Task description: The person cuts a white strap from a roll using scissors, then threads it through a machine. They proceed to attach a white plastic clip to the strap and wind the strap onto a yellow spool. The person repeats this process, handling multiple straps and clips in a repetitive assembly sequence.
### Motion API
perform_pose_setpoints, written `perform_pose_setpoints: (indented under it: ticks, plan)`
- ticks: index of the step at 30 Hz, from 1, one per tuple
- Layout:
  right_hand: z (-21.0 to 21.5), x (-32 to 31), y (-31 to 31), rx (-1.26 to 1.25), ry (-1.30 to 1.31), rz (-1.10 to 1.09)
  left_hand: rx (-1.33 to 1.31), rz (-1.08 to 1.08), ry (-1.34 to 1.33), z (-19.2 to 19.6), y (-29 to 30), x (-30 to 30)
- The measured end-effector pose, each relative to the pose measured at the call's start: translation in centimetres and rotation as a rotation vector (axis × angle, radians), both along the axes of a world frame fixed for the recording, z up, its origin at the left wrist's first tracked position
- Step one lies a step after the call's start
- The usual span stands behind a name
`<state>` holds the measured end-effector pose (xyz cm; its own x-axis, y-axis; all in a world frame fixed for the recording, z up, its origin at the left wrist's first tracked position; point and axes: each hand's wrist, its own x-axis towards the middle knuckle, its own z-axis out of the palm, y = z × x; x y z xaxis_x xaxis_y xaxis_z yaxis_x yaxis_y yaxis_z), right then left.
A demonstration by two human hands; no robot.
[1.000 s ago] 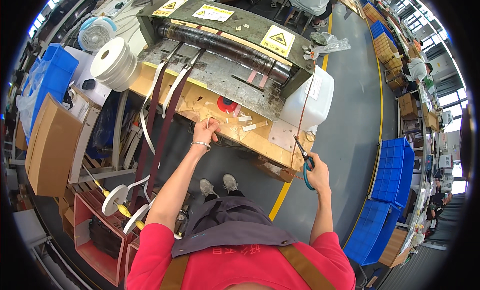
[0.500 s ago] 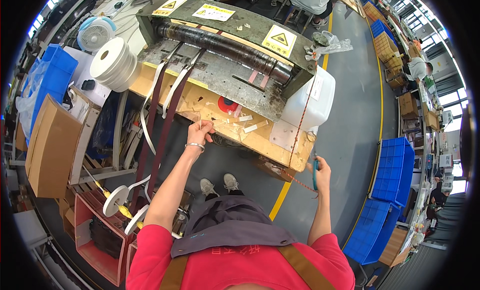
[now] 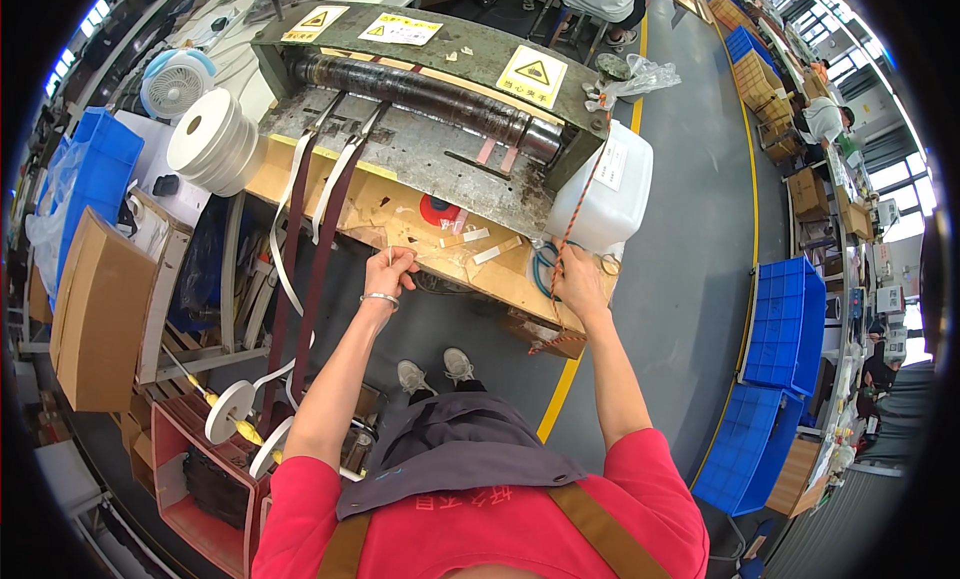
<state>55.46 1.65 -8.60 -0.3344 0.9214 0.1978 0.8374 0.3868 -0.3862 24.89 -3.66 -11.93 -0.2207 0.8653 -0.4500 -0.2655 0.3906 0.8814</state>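
While my left hand [image 3: 388, 274] hangs just off the front edge of the wooden bench [image 3: 395, 204], its thumb and forefinger are pinched together on a thin pale strip [image 3: 389, 257]. Strip too small to read in detail. Right hand [image 3: 582, 284] is at 3 o'clock from the left, well apart, over the bench's near right corner. Fingers curled at the scissors [image 3: 541, 263]: teal loops show at 10 o'clock, right against the fingers. Blades hidden; can't tell if I'm gripping or only touching them.

Twisted reddish cord [image 3: 572, 219] drops from 1 o'clock, passes by the right fingers and over the loops, tail hanging at 7 o'clock off the bench edge. White plastic container [image 3: 610, 184] at 12 to 1 o'clock from that hand.

From the left hand: red disc [image 3: 436, 211] at 1 o'clock, paper strips [image 3: 492, 252] between 2 and 3, nearer the middle of the bench front. Roller machine [image 3: 455, 54] at 12, far side. Two maroon straps [image 3: 333, 207] at 10, with white tapes [image 3: 335, 187] alongside, all running down off the machine. White spool [image 3: 208, 144] at 10 too, farther out.
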Motion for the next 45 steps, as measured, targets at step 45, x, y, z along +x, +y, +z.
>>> perform_pose_setpoints:
  ticks: [45]
  plan:
    - [-3.7,-15.2,2.7,0.279,0.129,0.381,-0.048,0.117,-0.382,0.1,-1.8,-1.7]
